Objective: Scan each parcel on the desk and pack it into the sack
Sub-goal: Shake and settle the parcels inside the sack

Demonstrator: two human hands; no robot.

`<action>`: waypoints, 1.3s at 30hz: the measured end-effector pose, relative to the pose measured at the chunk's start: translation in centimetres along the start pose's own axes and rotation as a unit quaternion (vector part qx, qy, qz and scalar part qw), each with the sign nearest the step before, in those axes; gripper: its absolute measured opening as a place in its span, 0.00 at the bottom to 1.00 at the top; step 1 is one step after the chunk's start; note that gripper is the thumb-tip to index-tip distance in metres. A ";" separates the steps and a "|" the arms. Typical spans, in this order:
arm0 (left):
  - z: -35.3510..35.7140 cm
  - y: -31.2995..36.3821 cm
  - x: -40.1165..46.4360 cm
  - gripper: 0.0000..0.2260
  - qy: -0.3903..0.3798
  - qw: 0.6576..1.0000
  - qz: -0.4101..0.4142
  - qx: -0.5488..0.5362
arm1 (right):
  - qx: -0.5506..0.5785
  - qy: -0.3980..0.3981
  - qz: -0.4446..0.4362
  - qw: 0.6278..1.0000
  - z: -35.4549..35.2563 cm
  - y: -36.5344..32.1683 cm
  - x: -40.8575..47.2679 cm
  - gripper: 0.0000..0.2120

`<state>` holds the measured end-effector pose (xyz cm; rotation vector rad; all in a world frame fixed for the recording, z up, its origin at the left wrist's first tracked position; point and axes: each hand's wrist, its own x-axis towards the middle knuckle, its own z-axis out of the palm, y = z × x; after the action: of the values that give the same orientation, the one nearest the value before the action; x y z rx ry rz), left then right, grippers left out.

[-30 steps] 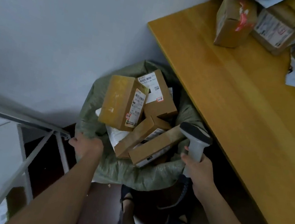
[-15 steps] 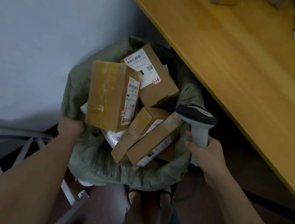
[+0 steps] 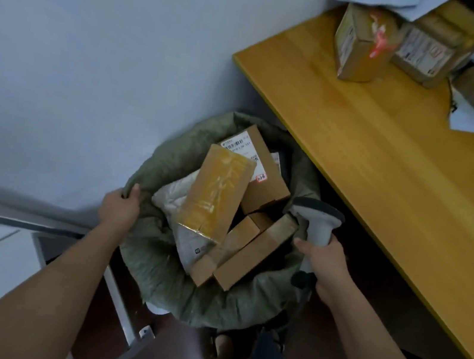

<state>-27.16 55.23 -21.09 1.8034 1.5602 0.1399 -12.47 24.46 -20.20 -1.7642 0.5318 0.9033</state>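
- The packing step looked to be in hand: the left hand [image 3: 118,212], at centre left of the frame, gripped the rim of the green sack [image 3: 151,271], its fingers curled over the fabric edge as if holding the mouth open.
- The right hand [image 3: 323,264], right of centre, was clenched round the handle of the grey scanner [image 3: 318,221], whose head sat just over the sack's right rim, beside the packed boxes.
- Inside the sack, in the middle of the frame, lay several parcels: a taped box [image 3: 215,196] on top, tilted across a labelled box [image 3: 258,167], two narrow cartons [image 3: 244,252] leaning at the lower right, and a white mailer [image 3: 177,197] partly buried beneath.
- More parcels waited in the upper right of the frame on the wooden desk [image 3: 386,179]: a box with red marks [image 3: 363,43] and a labelled carton [image 3: 428,51] just beside it.
- Judging by this, the task was partly done. The next move probably called for freeing the left hand from the rim, reaching up to the desk, turning a parcel's label towards the scanner, and then dropping it in where the pile leaves room.
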 end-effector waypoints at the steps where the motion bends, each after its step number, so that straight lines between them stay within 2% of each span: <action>1: -0.4 0.5 -0.1 0.16 0.041 0.999 0.015 0.003 | 0.009 0.007 0.010 1.000 0.0 -0.2 0.0 0.32; 3: -1.0 1.5 -0.3 0.17 0.140 0.990 0.031 -0.012 | 0.028 0.028 0.019 0.999 -0.2 -0.7 -0.2 0.38; 5: -2.2 2.5 -0.3 0.19 0.211 0.976 0.009 -0.044 | 0.026 0.050 0.032 0.998 -0.4 -1.4 -0.6 0.45; 7: -3.4 3.0 0.0 0.17 0.240 0.967 -0.035 -0.077 | 0.016 0.033 0.043 0.998 -0.6 -2.2 -1.3 0.42; 8: -3.8 3.0 0.4 0.15 0.216 0.969 -0.063 -0.100 | 0.015 0.005 0.043 0.999 -0.6 -2.6 -1.8 0.37; 10: -4.3 2.8 0.7 0.15 0.103 0.978 -0.117 -0.142 | -0.013 -0.040 0.023 0.999 -0.2 -3.9 -3.3 0.24; 13: -5.8 4.4 -0.4 0.38 -0.101 0.977 -0.141 -0.126 | -0.075 -0.080 -0.047 0.993 0.3 -6.8 -5.7 0.13; 14: -6.7 5.5 -0.6 0.40 -0.133 0.978 -0.118 -0.110 | -0.084 -0.088 -0.067 0.990 0.3 -8.0 -6.6 0.10; 15: -7.7 6.9 -0.6 0.37 -0.124 0.982 -0.087 -0.115 | -0.078 -0.091 -0.085 0.989 0.1 -9.2 -7.5 0.08; 17: -9.9 9.3 -0.2 0.28 -0.024 0.975 -0.030 -0.217 | -0.032 -0.079 -0.109 0.990 -0.5 -11.1 -8.5 0.10; 19: -11.6 10.8 -0.3 0.22 0.089 0.939 -0.022 -0.332 | 0.023 -0.058 -0.127 0.990 -1.0 -12.0 -9.1 0.13; 20: -11.8 10.9 -0.6 0.22 0.122 0.924 -0.037 -0.362 | 0.042 -0.050 -0.129 0.990 -0.9 -12.2 -9.4 0.14; 24: -11.2 9.2 -1.6 0.26 0.152 0.913 -0.148 -0.349 | -0.023 -0.080 -0.124 0.989 0.6 -13.0 -10.7 0.11; 26: -12.4 10.0 -2.1 0.25 0.202 0.920 -0.109 -0.317 | -0.022 -0.094 -0.164 0.982 0.7 -14.4 -11.3 0.09; 29: -14.7 12.2 -1.9 0.21 0.287 0.911 -0.029 -0.296 | 0.071 -0.061 -0.214 0.972 -0.2 -16.2 -11.8 0.09; 31: -14.5 12.2 -2.0 0.22 0.286 0.917 -0.012 -0.280 | 0.112 -0.017 -0.213 0.971 -0.5 -16.5 -12.0 0.08; 33: -12.9 11.6 -2.7 0.23 0.222 0.943 -0.062 -0.239 | 0.075 -0.002 -0.183 0.980 -0.4 -16.3 -11.8 0.09; 35: -11.3 12.6 -3.6 0.23 0.149 0.946 -0.113 -0.266 | 0.022 -0.025 -0.146 0.989 -0.1 -16.4 -12.1 0.08; 37: -11.5 15.2 -3.3 0.24 0.124 0.934 -0.082 -0.325 | 0.008 -0.027 -0.156 0.987 -0.4 -17.6 -12.3 0.08; 39: -12.9 18.2 -2.0 0.24 0.143 0.928 -0.023 -0.343 | 0.030 -0.023 -0.196 0.980 -1.0 -18.9 -12.3 0.10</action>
<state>-19.63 59.42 -0.43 1.2201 1.4861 0.8498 -6.23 29.62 0.91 -1.7084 0.1678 0.6424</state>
